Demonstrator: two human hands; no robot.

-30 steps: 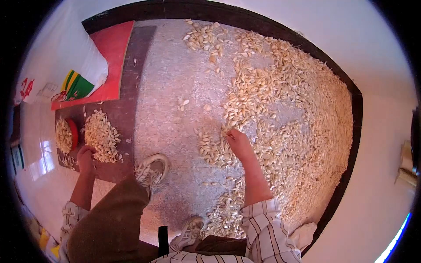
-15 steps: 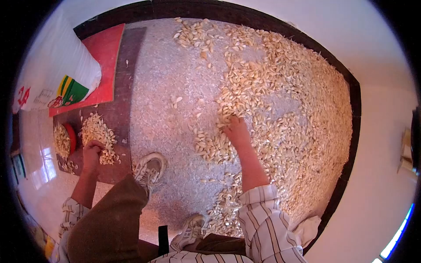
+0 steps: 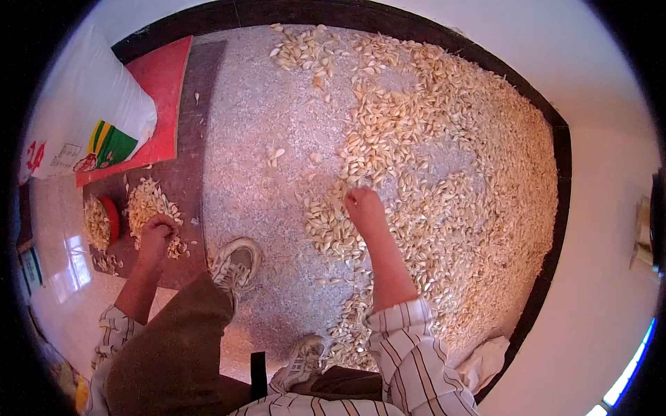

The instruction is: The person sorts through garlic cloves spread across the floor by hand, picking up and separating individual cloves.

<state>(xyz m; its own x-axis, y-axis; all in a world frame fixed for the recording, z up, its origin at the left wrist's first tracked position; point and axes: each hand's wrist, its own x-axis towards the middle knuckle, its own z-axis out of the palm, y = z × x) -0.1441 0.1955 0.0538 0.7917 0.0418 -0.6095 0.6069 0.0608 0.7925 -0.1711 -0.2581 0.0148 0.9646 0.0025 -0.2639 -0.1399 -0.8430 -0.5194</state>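
Two bare hands, head view, both at garlic cloves.

Left hand (image 3: 157, 239): at the near edge of the clove heap (image 3: 148, 199) on the dark maroon board (image 3: 191, 151); fingers curled inward. Whether a clove is pinched between them cannot be told.

Right hand (image 3: 366, 210): over the left margin of the floor cloves (image 3: 479, 201), fingers bent and drawn toward the thumb; contents of the grip, if any, hidden.

One red container (image 3: 113, 219), filled with cloves, on the board left of the heap; a few strays just below it.

One white plastic sack (image 3: 104, 97), green and yellow print, standing partly on a red sheet (image 3: 166, 76).

Two sports shoes: one (image 3: 236, 265) beside the board, one (image 3: 303, 360) next to the lower cloves.

Several loose cloves (image 3: 275, 158) apart on the speckled floor (image 3: 250, 97).

Progress, by judgement: a minor share lies heaped on the board or in the container; the greater quantity is on the floor, thinned in patches at left, dense toward the dark skirting (image 3: 563, 166). Much appears left to handle.
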